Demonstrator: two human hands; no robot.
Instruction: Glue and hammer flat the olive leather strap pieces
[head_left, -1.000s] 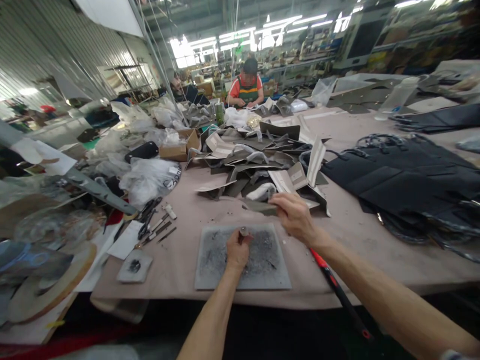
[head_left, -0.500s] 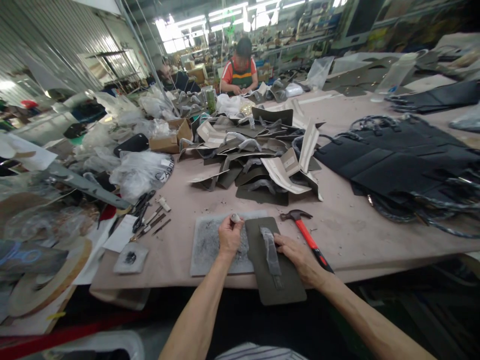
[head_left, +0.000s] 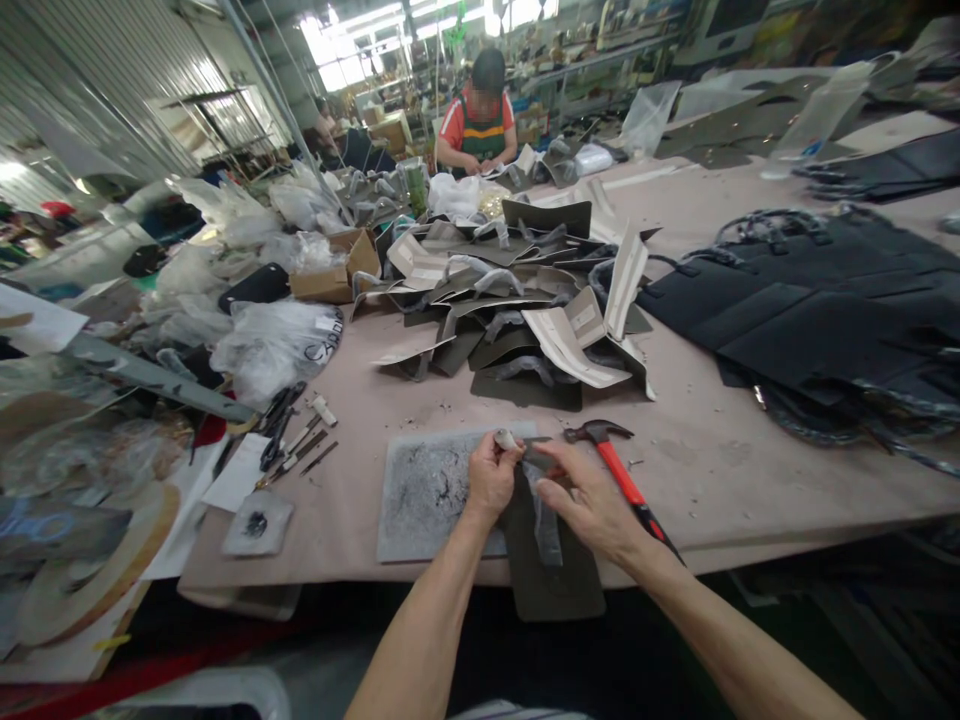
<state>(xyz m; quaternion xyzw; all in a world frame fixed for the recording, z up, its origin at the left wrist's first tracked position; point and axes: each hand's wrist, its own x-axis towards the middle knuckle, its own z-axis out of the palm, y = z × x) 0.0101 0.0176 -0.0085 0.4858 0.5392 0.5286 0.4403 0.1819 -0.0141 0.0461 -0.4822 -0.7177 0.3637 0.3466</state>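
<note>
My left hand [head_left: 493, 478] is closed round a short, pale cylindrical tool [head_left: 505, 438], whose end sticks out above the fingers. Beneath it, the dark olive panel [head_left: 555, 592] lies partly over the edge of a grey slab [head_left: 405, 500] and overhangs the table front. A handle wrapped in clear plastic [head_left: 546, 525] runs along this panel. Over the panel's upper part is my right hand [head_left: 585, 495], thumb and fingers apart, with nothing visible in it; whether the fingertips touch the panel I cannot tell. Just right of that hand lies a claw hammer [head_left: 619, 465] with a red handle.
Similar panels [head_left: 517, 330] form a loose pile behind the slab. Black bag pieces [head_left: 817, 310] cover the right side. Slim tools [head_left: 300, 440], a small pad [head_left: 257, 522], plastic bags [head_left: 262, 350] and a cardboard box [head_left: 341, 268] are at left. A co-worker [head_left: 480, 120] sits across the table.
My left hand has moved right with the tool, from above the slab to the panel's upper left edge. My right hand has shifted from the panel's right side to over its top.
</note>
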